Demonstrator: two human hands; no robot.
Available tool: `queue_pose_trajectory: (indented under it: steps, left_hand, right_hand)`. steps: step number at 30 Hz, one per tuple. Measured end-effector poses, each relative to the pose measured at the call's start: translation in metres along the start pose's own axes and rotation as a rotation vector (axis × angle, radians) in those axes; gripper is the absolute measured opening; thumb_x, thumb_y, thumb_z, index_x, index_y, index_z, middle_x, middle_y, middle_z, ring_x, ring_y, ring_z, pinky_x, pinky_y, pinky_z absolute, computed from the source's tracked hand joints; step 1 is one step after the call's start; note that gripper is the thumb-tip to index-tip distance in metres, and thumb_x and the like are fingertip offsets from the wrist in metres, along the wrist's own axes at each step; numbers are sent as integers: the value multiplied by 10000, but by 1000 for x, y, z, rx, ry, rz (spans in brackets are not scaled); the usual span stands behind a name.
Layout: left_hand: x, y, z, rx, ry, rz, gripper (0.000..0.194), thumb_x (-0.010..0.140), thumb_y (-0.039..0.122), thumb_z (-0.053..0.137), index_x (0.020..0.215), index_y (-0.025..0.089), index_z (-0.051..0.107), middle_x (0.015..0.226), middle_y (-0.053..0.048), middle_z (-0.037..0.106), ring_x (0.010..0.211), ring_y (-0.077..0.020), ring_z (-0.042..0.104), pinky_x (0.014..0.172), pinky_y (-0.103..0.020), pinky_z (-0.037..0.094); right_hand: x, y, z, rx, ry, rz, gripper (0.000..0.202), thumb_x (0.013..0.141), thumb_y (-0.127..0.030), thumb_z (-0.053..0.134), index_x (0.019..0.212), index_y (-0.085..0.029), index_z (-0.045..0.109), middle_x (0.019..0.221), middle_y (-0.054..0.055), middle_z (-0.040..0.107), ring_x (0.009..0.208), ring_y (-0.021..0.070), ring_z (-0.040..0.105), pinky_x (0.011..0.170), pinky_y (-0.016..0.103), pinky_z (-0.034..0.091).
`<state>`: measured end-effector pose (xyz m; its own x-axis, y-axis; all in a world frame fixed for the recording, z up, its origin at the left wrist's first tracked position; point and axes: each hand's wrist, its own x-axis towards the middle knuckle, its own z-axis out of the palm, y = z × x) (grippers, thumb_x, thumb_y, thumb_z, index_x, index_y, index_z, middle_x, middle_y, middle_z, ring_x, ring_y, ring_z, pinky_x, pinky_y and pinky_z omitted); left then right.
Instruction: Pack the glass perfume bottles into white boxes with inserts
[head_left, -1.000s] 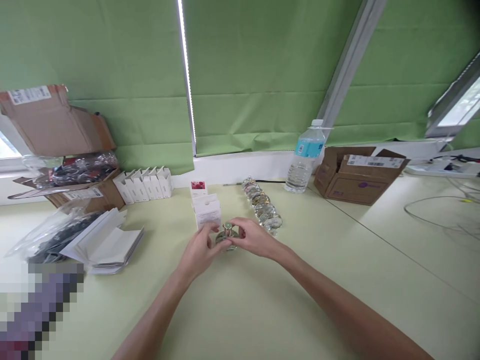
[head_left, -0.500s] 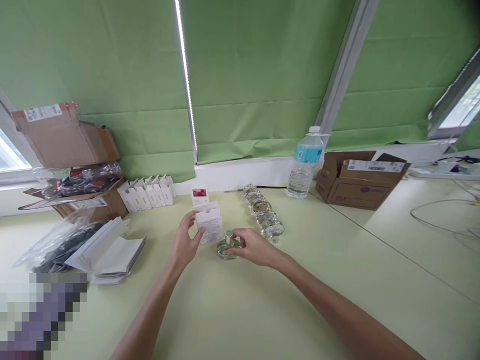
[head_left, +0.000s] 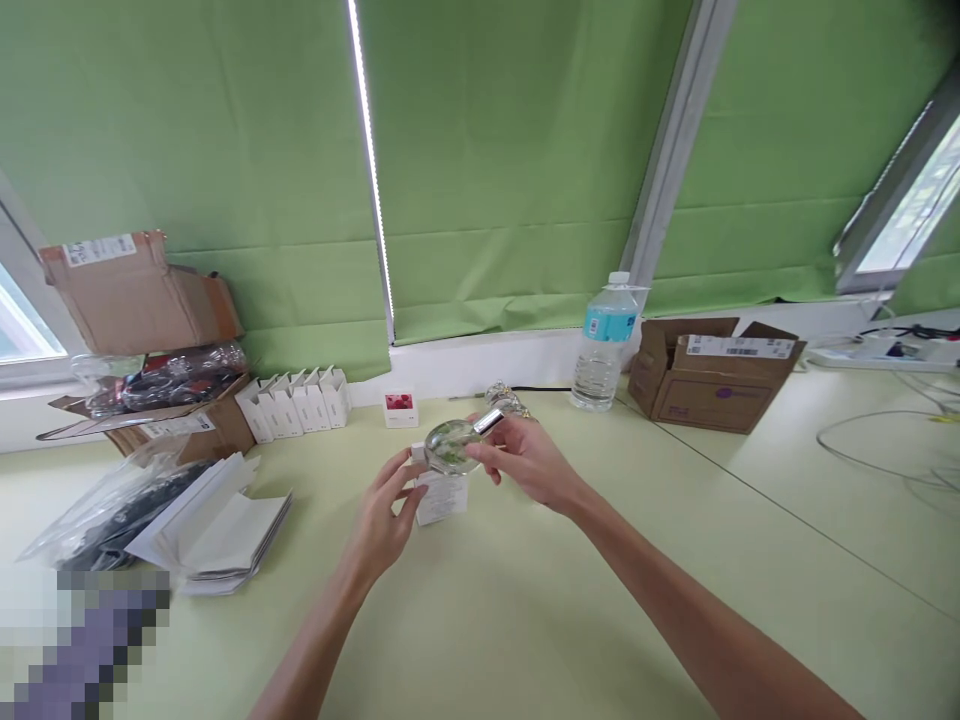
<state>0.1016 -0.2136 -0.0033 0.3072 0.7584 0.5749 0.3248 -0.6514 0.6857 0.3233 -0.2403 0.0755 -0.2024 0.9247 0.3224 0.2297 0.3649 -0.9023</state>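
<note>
A round clear glass perfume bottle (head_left: 448, 449) with a silver cap is tilted in the air, its cap toward the upper right. My right hand (head_left: 531, 462) grips it near the cap, fingers closed. Just below and behind the bottle, a small white box (head_left: 444, 502) with printed text stands on the table. My left hand (head_left: 388, 515) holds this box by its left side, between thumb and fingers. The bottle's base is in front of the box's upper part and hides its opening. More glass bottles (head_left: 510, 400) lie behind my right hand, mostly covered by it.
Behind the box stands a small white box with a red picture (head_left: 400, 409). Several white boxes (head_left: 294, 405) line up at the back left. Stacked cartons (head_left: 146, 300) and folded white paper (head_left: 225, 535) are left. A water bottle (head_left: 602, 345) and open carton (head_left: 712, 380) stand right.
My right hand has lifted the perfume bottle off the table and tilted it over in front of the white box. My left hand and the box have shifted slightly right and nearer.
</note>
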Motion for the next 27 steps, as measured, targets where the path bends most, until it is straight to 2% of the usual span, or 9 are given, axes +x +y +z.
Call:
queue_pose_trajectory:
  steps: [5,9,14,16,18,21,24,27]
  left_hand:
    - [-2,5,3,-26,-35,8,240,914,261,472,1105,289,616,1294,-47,512,1092,-169,577,777,-278,591]
    - [-2,1,4,-30,-7,8,197,901,269,501,1054,263,624,1271,-53,532,1080,-172,579,781,-283,584]
    - [-1,0,5,-84,16,-47,217,884,290,529,1095,244,556,1175,-60,595,1006,-171,612,791,-322,573]
    - [0,1,5,-105,11,-90,280,873,295,547,1148,251,510,1129,-53,618,962,-165,627,792,-331,567]
    - [0,3,5,-112,1,-108,353,863,295,559,1206,262,481,1165,-57,606,991,-172,619,802,-333,559]
    - [2,6,3,-126,-20,-122,439,849,285,573,1271,270,453,1205,-67,583,1043,-187,600,791,-319,554]
    - [2,8,2,-138,-36,-161,457,838,280,585,1277,261,459,1165,-63,598,1023,-184,605,769,-302,551]
    - [2,8,1,-139,-44,-193,459,845,292,577,1287,265,455,1166,-56,598,1018,-177,603,784,-301,544]
  right_hand:
    - [17,-3,10,-166,-27,-76,386,786,-463,641,1067,-199,614,725,-10,547,620,125,480,561,253,417]
    - [20,1,6,-280,-75,-92,323,806,-445,625,1016,-200,626,714,-19,530,606,114,440,543,237,368]
    - [19,0,-2,-428,-140,-153,216,791,-376,650,888,-184,635,934,27,560,639,107,478,588,242,399]
    - [18,-2,0,-474,-154,-158,211,792,-352,648,928,-191,635,962,37,570,652,114,486,601,247,403]
    - [17,-6,3,-500,-151,-166,291,787,-321,653,1056,-218,610,976,34,584,665,122,489,614,251,401]
    - [15,-10,7,-519,-178,-174,347,795,-296,641,1131,-254,568,908,1,603,676,125,488,617,245,387]
    - [13,-12,10,-544,-229,-162,179,827,-302,596,989,-229,608,795,-15,587,672,125,490,595,236,363]
    - [13,-11,10,-563,-235,-160,151,845,-298,569,959,-211,616,804,-3,585,672,125,491,586,239,354]
